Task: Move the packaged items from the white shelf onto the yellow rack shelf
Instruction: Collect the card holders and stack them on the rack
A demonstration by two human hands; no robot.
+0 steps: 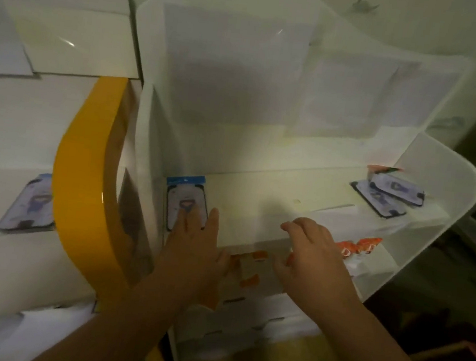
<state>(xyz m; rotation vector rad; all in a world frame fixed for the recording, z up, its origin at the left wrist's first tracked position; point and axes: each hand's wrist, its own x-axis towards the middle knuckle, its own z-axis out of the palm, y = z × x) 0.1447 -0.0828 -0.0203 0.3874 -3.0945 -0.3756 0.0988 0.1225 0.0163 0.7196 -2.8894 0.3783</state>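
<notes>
step: grab blue-top pkg (185,201), far left end of white shelf (272,201).
L hand (195,243): open, fingers flat on pkg, no grip yet.
R hand (314,253): loosely curled, empty.
tip: pinch pkg edge, lift, carry left past yellow rack (84,181).
more: pkgs (388,193) at shelf's right end.

one view only on my feed, the head camera, so no second view shares any of the scene. it sits above the work and looks forward and steeply down. wide-angle: straight edges bow toward the frame borders. it is close in; both forearms enter from the bottom edge and fill much of the lower half. the white shelf (311,199) takes the centre and right, seen from above its front edge, back panel rising toward the top of frame. the yellow rack (84,181) runs down the left, its side panel cutting the frame vertically. floor shows at bottom right. picture soft, slightly blurred, dim.
</notes>
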